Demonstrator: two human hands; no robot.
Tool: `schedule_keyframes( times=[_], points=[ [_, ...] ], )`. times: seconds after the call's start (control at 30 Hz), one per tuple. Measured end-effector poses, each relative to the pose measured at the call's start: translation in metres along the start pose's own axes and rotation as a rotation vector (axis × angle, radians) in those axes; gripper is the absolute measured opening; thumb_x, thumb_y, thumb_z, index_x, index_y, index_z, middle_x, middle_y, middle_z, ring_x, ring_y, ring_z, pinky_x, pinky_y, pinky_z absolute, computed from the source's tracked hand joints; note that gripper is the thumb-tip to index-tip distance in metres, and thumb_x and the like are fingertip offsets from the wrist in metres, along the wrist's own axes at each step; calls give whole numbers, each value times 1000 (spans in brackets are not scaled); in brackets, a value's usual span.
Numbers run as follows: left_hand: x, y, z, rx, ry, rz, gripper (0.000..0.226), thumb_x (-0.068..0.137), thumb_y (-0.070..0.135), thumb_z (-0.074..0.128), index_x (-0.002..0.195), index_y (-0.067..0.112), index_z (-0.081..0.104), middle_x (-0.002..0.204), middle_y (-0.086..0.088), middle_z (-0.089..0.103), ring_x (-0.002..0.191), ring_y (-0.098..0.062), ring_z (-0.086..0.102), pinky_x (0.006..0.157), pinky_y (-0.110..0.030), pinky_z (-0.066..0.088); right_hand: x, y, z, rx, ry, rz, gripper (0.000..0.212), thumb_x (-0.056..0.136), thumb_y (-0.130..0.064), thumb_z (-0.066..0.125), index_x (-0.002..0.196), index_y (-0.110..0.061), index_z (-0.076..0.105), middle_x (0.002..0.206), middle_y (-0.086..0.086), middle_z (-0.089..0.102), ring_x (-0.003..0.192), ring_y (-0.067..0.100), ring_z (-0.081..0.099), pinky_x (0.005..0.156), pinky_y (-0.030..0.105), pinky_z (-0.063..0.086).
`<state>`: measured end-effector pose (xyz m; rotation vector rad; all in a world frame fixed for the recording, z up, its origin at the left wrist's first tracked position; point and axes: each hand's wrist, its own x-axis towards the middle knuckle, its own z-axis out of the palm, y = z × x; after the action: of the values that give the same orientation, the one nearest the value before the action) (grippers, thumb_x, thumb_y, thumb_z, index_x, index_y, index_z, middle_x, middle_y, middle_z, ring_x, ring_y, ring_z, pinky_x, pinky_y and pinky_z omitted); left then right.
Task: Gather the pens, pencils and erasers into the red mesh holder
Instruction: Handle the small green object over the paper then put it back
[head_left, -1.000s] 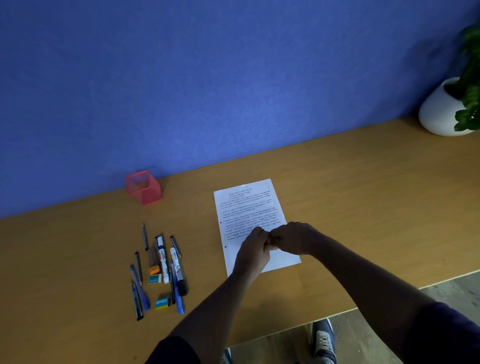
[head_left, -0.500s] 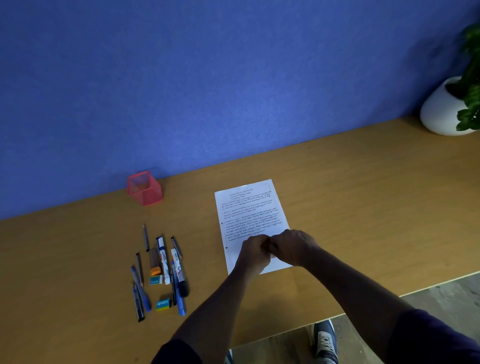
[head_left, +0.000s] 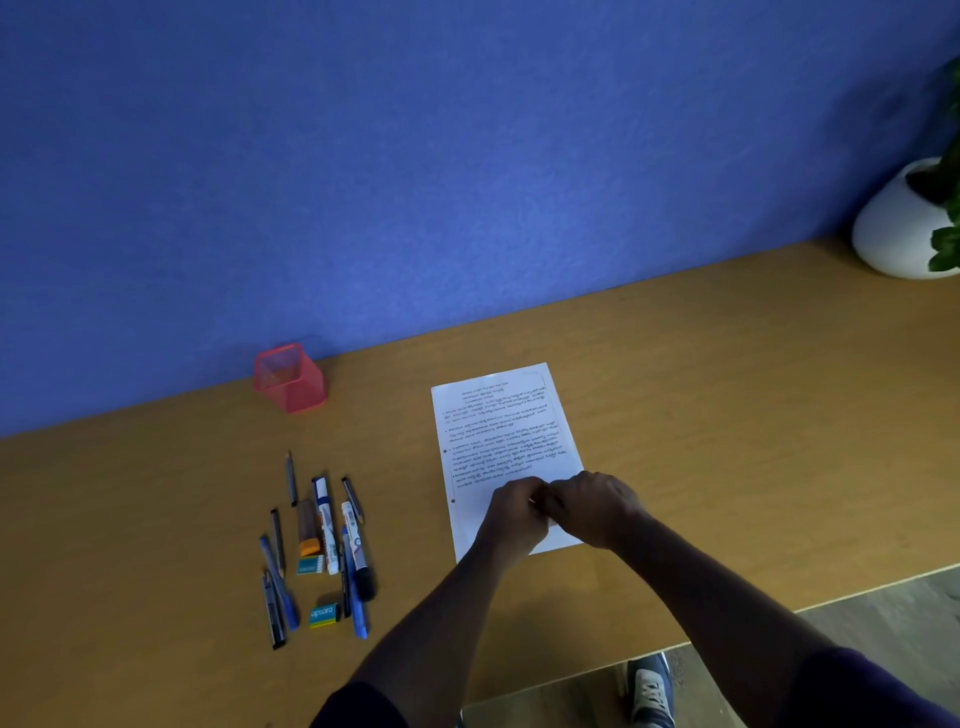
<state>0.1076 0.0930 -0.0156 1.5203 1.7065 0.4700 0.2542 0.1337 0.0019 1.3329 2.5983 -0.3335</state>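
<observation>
The red mesh holder (head_left: 290, 378) stands empty at the back left of the wooden desk, against the blue wall. In front of it lie several pens, pencils and markers, among them a white marker (head_left: 325, 522) and a blue pen (head_left: 280, 584). Two small green erasers (head_left: 310, 565) (head_left: 323, 614) and an orange-tipped one (head_left: 307, 530) rest among them. My left hand (head_left: 514, 514) and my right hand (head_left: 597, 506) are closed and touching each other over the lower part of a printed sheet (head_left: 498, 431), far right of the stationery. Neither visibly holds anything.
A white plant pot (head_left: 901, 228) with green leaves stands at the back right corner. The desk's front edge (head_left: 779, 610) runs diagonally at lower right, with floor and a shoe (head_left: 649, 691) below it.
Both hands have slid together toward me, down the sheet, staying pressed against each other. The stationery and the holder have not moved.
</observation>
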Motion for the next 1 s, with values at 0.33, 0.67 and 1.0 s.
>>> schedule_keyframes(
  times=[0.33,0.67,1.0],
  points=[
    [5,-2,5,-75,-39,-105,24,80,11,81,75,29,66,73,20,65,74,-2,65,64,-10,49,-5,1,12,111,96,25,50,104,-51,23,91,-20,60,76,1,66,56,16,53,49,27,37],
    [9,-6,6,-107,-71,-135,35,78,7,76,57,33,65,57,20,65,58,0,65,44,-12,44,-6,1,21,137,201,2,47,104,-48,26,79,-23,57,61,-5,52,47,12,45,42,24,26],
    [10,-9,14,-168,-60,-131,33,79,13,79,64,41,68,69,24,69,74,8,66,54,-7,48,-14,0,21,112,343,-13,41,97,-40,42,59,-27,48,44,-9,38,34,7,22,41,10,1]
  ],
)
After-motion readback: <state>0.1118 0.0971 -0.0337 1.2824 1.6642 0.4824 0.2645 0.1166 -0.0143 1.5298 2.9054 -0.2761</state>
